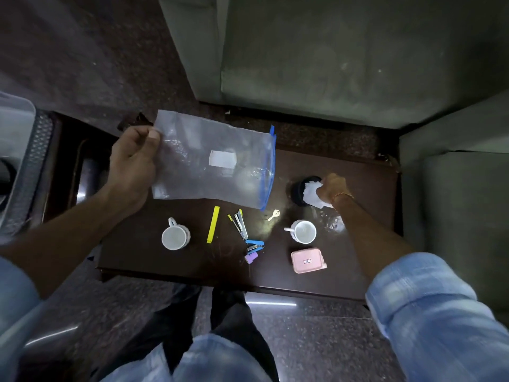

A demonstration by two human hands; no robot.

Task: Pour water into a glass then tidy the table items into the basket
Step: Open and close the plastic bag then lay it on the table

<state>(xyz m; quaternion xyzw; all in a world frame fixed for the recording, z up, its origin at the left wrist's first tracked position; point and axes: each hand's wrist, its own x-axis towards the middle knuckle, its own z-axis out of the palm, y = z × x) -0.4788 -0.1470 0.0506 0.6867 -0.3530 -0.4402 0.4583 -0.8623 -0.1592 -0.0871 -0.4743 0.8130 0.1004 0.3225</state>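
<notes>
My left hand (132,164) pinches the corner of a clear plastic zip bag (212,161) with a blue seal strip, held flat above the dark wooden table (366,260). My right hand (330,188) grips a crumpled white tissue (311,194) beside a small black round container (298,190). On the table lie two white cups (175,238) (303,232), a yellow strip (213,228), a silver and yellow stapler (239,223), a blue stapler (254,245), a purple item (252,257), a small key (274,215) and a pink box (307,261). A wet patch (332,223) shines under my right wrist.
A perforated grey basket (33,161) with a clear plastic container (13,128) stands at the far left beside the table. Grey-green sofa cushions (344,56) close off the far side and the right. My legs stand at the table's near edge.
</notes>
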